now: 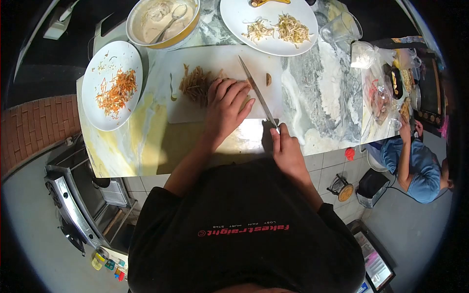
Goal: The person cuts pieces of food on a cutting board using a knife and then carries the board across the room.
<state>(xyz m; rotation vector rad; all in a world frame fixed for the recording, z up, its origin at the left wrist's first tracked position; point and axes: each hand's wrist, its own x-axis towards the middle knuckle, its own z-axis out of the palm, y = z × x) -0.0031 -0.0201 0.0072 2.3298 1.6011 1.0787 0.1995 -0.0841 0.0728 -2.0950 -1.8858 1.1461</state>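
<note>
My right hand (287, 150) is closed round the handle of a kitchen knife (259, 90), whose long blade points away from me across a white cutting board (188, 113). Just left of the blade, my left hand (228, 103) presses down with bent fingers on food by a heap of thin brown strips (194, 87). What lies right under those fingertips is mostly hidden. A small brown piece (268, 79) sits on the board right of the blade. One thin green strip (172, 90) lies at the board's left side.
A white plate (90, 80) of shredded orange food stands left. Behind the board are a bowl (195, 22) of creamy mixture with a spoon (168, 24), a white plate (234, 24) with bean sprouts and a clear glass (342, 29). Bagged foods (378, 97) and another person (415, 168) are right.
</note>
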